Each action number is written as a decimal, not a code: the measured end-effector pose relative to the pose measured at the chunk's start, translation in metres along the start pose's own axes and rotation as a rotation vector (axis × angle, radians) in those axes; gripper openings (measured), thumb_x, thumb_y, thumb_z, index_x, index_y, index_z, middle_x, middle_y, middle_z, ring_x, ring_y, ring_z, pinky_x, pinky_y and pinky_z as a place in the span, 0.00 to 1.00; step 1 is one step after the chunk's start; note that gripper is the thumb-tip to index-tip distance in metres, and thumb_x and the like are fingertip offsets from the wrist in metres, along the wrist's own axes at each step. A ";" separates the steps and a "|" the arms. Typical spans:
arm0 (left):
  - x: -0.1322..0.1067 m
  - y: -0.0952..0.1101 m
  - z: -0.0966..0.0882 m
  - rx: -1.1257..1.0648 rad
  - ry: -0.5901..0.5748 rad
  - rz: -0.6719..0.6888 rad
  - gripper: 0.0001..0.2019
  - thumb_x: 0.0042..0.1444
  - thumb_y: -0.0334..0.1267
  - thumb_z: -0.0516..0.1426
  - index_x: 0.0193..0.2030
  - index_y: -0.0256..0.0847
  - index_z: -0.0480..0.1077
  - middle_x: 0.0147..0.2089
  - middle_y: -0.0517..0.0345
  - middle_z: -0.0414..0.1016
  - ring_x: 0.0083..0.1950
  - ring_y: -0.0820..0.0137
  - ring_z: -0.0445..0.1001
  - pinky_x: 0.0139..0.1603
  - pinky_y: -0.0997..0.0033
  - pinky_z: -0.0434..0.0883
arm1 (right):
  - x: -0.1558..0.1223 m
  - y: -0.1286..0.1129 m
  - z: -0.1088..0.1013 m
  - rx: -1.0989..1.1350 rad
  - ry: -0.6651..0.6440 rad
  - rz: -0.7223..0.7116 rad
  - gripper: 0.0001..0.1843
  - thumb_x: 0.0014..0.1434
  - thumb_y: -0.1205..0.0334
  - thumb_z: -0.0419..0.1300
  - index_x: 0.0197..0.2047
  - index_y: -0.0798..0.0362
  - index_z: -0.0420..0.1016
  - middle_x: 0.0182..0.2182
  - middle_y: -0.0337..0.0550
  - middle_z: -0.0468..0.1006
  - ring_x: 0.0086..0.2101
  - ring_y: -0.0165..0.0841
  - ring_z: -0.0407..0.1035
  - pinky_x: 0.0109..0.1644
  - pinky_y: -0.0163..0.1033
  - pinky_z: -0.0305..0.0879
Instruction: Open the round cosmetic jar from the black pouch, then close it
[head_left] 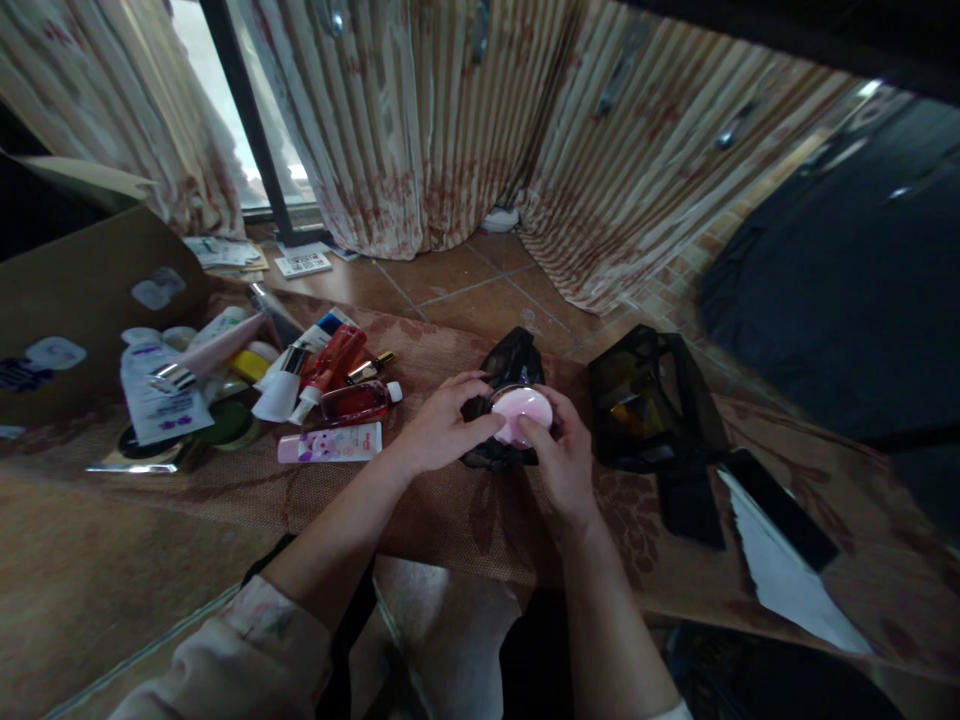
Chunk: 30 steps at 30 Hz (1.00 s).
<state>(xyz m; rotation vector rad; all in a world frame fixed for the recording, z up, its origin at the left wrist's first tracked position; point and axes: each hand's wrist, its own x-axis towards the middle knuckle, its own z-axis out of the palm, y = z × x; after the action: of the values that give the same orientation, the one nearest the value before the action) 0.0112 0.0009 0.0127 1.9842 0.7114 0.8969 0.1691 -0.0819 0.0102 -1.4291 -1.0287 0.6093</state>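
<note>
A round pink compact (523, 413) sits between both hands, half inside a small black mesh pouch (510, 365) on the brown mat (450, 500). My left hand (444, 427) curls round the pouch's left edge with fingertips against the compact. My right hand (564, 456) grips the compact from the right, thumb on its top.
A heap of cosmetics lies to the left: a pink-white tube (330, 444), a red bottle (358, 401), white sachets (156, 392) and tubes. A larger black mesh bag (645, 400) and a dark flat phone-like slab (780, 505) lie to the right. A cardboard box (82, 290) stands far left.
</note>
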 end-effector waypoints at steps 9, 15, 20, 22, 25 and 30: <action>0.000 0.002 0.000 0.019 0.000 -0.013 0.09 0.55 0.41 0.61 0.40 0.39 0.74 0.56 0.45 0.73 0.60 0.58 0.72 0.62 0.55 0.66 | 0.000 0.000 -0.001 -0.011 -0.006 0.005 0.22 0.50 0.58 0.65 0.49 0.51 0.75 0.42 0.43 0.79 0.41 0.38 0.72 0.47 0.44 0.68; 0.000 0.001 0.000 0.034 -0.005 -0.009 0.09 0.56 0.40 0.61 0.41 0.40 0.74 0.56 0.46 0.73 0.59 0.59 0.72 0.62 0.55 0.66 | 0.000 -0.001 -0.001 -0.018 -0.011 -0.007 0.22 0.50 0.59 0.64 0.49 0.52 0.75 0.43 0.44 0.79 0.42 0.38 0.72 0.49 0.45 0.68; 0.000 -0.001 0.000 0.017 0.002 -0.002 0.09 0.56 0.40 0.60 0.41 0.39 0.74 0.56 0.46 0.73 0.59 0.59 0.72 0.62 0.55 0.66 | 0.000 -0.001 0.000 0.024 -0.009 -0.008 0.20 0.50 0.60 0.62 0.48 0.51 0.76 0.43 0.43 0.80 0.42 0.38 0.72 0.49 0.45 0.68; 0.001 -0.001 0.000 0.009 0.005 -0.002 0.08 0.56 0.40 0.60 0.40 0.39 0.74 0.55 0.47 0.73 0.57 0.60 0.73 0.61 0.55 0.66 | 0.000 -0.001 0.000 0.051 -0.010 -0.020 0.19 0.51 0.61 0.61 0.48 0.51 0.76 0.43 0.43 0.81 0.43 0.38 0.73 0.49 0.45 0.69; 0.001 -0.002 0.000 0.003 0.007 -0.001 0.09 0.56 0.40 0.60 0.40 0.39 0.74 0.55 0.46 0.73 0.57 0.60 0.73 0.61 0.56 0.66 | 0.000 0.000 0.000 0.063 -0.013 -0.026 0.20 0.50 0.62 0.60 0.48 0.50 0.76 0.44 0.42 0.81 0.43 0.38 0.73 0.50 0.45 0.69; 0.000 -0.001 0.000 0.008 0.003 -0.016 0.10 0.57 0.41 0.59 0.41 0.38 0.74 0.56 0.44 0.73 0.59 0.58 0.72 0.62 0.55 0.65 | 0.001 -0.002 0.000 0.056 -0.019 -0.025 0.20 0.50 0.62 0.60 0.48 0.50 0.76 0.44 0.42 0.81 0.44 0.39 0.73 0.50 0.45 0.68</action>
<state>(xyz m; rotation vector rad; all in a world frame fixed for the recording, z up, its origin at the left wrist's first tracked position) 0.0111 0.0016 0.0120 1.9822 0.7325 0.8889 0.1688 -0.0816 0.0119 -1.3620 -1.0353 0.6296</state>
